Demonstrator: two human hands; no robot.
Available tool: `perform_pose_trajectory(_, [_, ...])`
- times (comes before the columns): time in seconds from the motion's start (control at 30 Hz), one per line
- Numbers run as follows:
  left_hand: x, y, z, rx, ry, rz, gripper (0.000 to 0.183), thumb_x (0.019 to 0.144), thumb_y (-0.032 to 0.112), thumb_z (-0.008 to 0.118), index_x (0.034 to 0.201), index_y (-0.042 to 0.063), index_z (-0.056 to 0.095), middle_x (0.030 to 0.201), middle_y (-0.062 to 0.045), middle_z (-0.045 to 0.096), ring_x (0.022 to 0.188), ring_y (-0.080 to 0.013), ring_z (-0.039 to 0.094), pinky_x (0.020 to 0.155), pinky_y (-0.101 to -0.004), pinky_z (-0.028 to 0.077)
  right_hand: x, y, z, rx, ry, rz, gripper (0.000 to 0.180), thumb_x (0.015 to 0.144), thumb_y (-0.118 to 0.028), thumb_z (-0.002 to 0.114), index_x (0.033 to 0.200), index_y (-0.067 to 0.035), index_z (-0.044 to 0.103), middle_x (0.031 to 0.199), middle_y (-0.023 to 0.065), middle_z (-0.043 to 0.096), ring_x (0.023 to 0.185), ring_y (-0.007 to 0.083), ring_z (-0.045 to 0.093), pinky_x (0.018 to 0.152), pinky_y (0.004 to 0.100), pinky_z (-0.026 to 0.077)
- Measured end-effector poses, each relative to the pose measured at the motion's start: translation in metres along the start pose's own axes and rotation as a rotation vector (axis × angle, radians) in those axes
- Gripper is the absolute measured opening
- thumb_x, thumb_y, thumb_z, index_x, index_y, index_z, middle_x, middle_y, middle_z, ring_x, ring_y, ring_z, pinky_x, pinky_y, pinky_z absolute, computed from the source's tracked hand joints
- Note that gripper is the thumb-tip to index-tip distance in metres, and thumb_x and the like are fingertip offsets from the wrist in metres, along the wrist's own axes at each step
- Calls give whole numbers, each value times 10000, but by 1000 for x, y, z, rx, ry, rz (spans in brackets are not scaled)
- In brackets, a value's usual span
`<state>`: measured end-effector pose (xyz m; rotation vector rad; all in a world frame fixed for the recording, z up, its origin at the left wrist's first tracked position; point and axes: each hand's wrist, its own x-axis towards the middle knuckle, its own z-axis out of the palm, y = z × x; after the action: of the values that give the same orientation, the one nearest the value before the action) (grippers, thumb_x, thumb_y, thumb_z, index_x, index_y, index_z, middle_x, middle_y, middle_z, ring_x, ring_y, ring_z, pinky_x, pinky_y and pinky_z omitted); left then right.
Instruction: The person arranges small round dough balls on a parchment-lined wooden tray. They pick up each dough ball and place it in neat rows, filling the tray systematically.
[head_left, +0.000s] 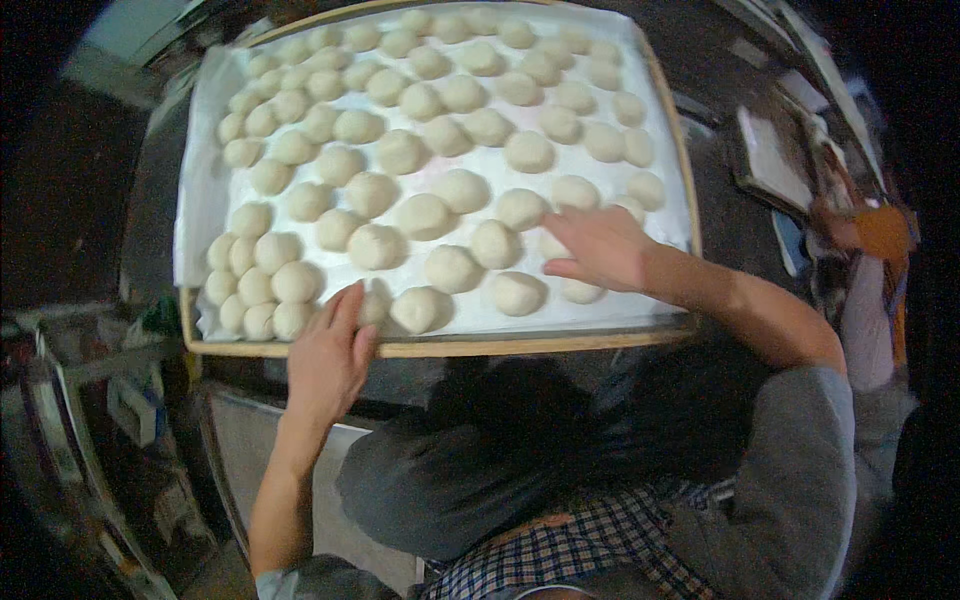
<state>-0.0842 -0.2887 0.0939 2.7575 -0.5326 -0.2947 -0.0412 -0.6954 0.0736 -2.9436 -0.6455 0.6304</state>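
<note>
In front of me a shallow tray with a light wooden rim (517, 347) is lined with white sheeting (214, 180) and covered with many round, pale dough balls (424, 216). My left hand (330, 360) reaches over the near rim, thumb apart from the fingers. Its fingertips are beside a tight cluster of dough balls (256, 287) at the near left corner and a partly hidden dough ball (373, 307). Over the right side of the tray, my right hand (600, 247) is spread palm down and partly covers another dough ball (553, 244). Whether its fingers press on that ball is unclear.
At the right, beyond the tray, another person (870, 300) is partly visible and blurred. Near that person is a pale rectangular board or tray (772, 159). A metal-framed rack or stand (75, 420) is at the lower left, with a pale panel (255, 442) below the near rim.
</note>
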Motion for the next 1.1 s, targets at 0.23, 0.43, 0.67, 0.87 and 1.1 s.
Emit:
perform_pose_trajectory(0.23, [-5, -2, -6, -88, 35, 12, 560, 1058, 324, 649, 1555, 90, 537, 1525, -153, 610, 1278, -416, 644, 1048, -506, 545, 4, -20, -73, 26, 120, -114, 510, 931, -404, 789, 1322, -98, 677, 1169, 163, 743, 1068, 366, 727, 880, 521, 572])
perform_pose_trajectory(0.43, [7, -81, -64, -13, 605, -8, 481, 1020, 289, 686, 1448, 75, 631, 1386, -210, 674, 1271, -413, 647, 1078, -515, 526, 98, -70, -110, 308, 334, -509, 435, 939, -303, 778, 1314, -96, 695, 1148, 155, 746, 1061, 344, 736, 908, 490, 590])
perform_pose_trajectory(0.67, [35, -242, -72, 10, 554, -423, 579, 1041, 398, 649, 1454, -4, 595, 1405, -319, 647, 1319, -474, 619, 1094, -519, 510, 293, -235, -105, -73, 530, -736, 570, 880, -140, 772, 1432, -94, 636, 1276, 126, 708, 1186, 350, 685, 1027, 468, 559])
perform_pose_trajectory(0.87, [33, -271, -58, -287, 427, -566, 501, 1053, 442, 611, 1206, -30, 682, 1076, -302, 763, 1062, -491, 730, 929, -531, 552, 338, -264, -98, -379, 283, -819, 619, 803, -127, 853, 1387, -108, 648, 1205, 106, 718, 1156, 315, 696, 957, 454, 579])
perform_pose_trajectory(1.1, [33, -266, -62, -371, 384, -636, 525, 1036, 478, 608, 1135, -30, 698, 1061, -285, 765, 1051, -465, 735, 909, -521, 548, 330, -256, -111, -450, 281, -884, 558, 748, -207, 909, 1250, -132, 678, 1130, 106, 713, 1126, 324, 681, 934, 474, 577])
